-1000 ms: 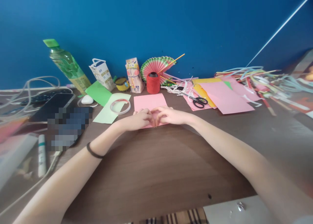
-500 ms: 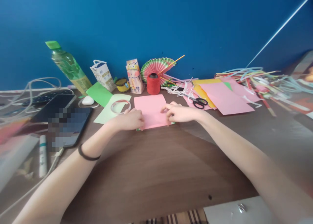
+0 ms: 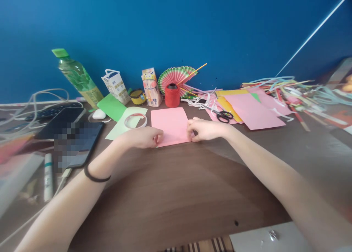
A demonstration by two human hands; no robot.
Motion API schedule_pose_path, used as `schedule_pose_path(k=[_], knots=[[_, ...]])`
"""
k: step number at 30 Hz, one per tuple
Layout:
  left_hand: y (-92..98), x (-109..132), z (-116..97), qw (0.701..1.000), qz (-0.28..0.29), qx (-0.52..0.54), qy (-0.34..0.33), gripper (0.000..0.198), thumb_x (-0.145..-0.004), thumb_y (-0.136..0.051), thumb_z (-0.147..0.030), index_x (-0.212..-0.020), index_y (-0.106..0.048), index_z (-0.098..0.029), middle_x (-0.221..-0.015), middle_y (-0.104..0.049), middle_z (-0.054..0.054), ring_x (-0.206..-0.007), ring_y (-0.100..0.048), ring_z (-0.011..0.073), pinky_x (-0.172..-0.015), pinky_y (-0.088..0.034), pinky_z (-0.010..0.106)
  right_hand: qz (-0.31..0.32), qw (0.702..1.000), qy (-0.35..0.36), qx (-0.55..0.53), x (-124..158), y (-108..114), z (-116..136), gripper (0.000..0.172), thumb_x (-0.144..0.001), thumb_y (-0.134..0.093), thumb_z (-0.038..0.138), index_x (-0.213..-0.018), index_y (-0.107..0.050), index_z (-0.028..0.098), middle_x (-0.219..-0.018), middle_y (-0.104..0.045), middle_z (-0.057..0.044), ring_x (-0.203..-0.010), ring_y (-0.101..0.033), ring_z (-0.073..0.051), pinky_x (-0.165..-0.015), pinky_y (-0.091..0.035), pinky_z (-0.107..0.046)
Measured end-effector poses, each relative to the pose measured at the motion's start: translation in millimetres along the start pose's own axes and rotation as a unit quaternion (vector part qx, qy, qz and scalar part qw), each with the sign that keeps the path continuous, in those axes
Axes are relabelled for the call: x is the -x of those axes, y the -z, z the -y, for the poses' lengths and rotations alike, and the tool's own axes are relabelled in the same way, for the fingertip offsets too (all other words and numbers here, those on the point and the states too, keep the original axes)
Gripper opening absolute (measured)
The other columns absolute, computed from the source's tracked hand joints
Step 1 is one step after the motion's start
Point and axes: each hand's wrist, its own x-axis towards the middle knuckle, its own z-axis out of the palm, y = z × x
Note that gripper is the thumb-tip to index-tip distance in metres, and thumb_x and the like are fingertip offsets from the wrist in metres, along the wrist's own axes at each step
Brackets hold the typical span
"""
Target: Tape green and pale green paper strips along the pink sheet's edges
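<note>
A pink sheet of paper point(image 3: 173, 125) lies flat on the brown table, in front of a red spool of thread point(image 3: 172, 96). At its near left corner is my left hand point(image 3: 147, 136), fingers curled and pinching the paper's edge. My right hand point(image 3: 202, 130) has its thumb and fingers closed on the near right corner of the same sheet. Under my left wrist's far side, a roll of clear tape point(image 3: 135, 120) rests on a pale green sheet point(image 3: 117, 129). Black-handled scissors point(image 3: 224, 116) lie beyond my right hand.
Along the blue wall stand a green bottle point(image 3: 79, 77), two small cartons and a paper fan point(image 3: 173, 77). Pink and yellow sheets point(image 3: 255, 110) and paper strips lie at the right. Phones, cables and a marker point(image 3: 48, 178) are at the left.
Both hands' fingers have closed in at the sheet's near corners. The green strips that showed at its near edge are no longer seen.
</note>
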Motion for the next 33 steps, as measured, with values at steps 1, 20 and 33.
schedule_pose_path(k=[1, 20, 33], knots=[[-0.4, 0.3, -1.0, 1.0, -0.005, 0.0, 0.0, 0.008, -0.064, -0.045, -0.015, -0.07, -0.051, -0.017, -0.067, -0.053, 0.0, -0.059, -0.047, 0.0119, -0.052, -0.032, 0.022, 0.0, 1.0, -0.001, -0.004, -0.6, -0.6, 0.0, 0.012, -0.068, -0.055, 0.012, -0.072, -0.065, 0.019, -0.087, -0.058, -0.006, -0.092, -0.048, -0.021, -0.071, -0.039, -0.028], [-3.6, 3.9, -17.5, 0.99, -0.069, -0.112, 0.055, 0.014, -0.067, -0.045, -0.017, -0.067, -0.059, -0.018, -0.069, -0.06, 0.003, -0.058, -0.048, 0.0137, -0.051, -0.028, 0.025, -0.024, 0.999, -0.017, 0.021, -1.5, -3.5, -5.7, 0.007, -0.071, -0.054, 0.018, -0.075, -0.059, 0.018, -0.081, -0.062, -0.003, -0.074, -0.055, -0.015, -0.059, -0.035, -0.023], [16.4, 13.4, -4.2, 0.982, -0.142, -0.122, 0.008, 0.018, -0.073, -0.039, -0.021, -0.069, -0.057, -0.02, -0.068, -0.057, 0.002, -0.062, -0.047, 0.014, -0.057, -0.031, 0.025, -0.037, 0.999, -0.016, -0.003, 12.5, 11.5, 2.4, 0.012, -0.076, -0.054, 0.029, -0.078, -0.059, 0.018, -0.083, -0.063, -0.005, -0.075, -0.055, -0.016, -0.058, -0.035, -0.024]])
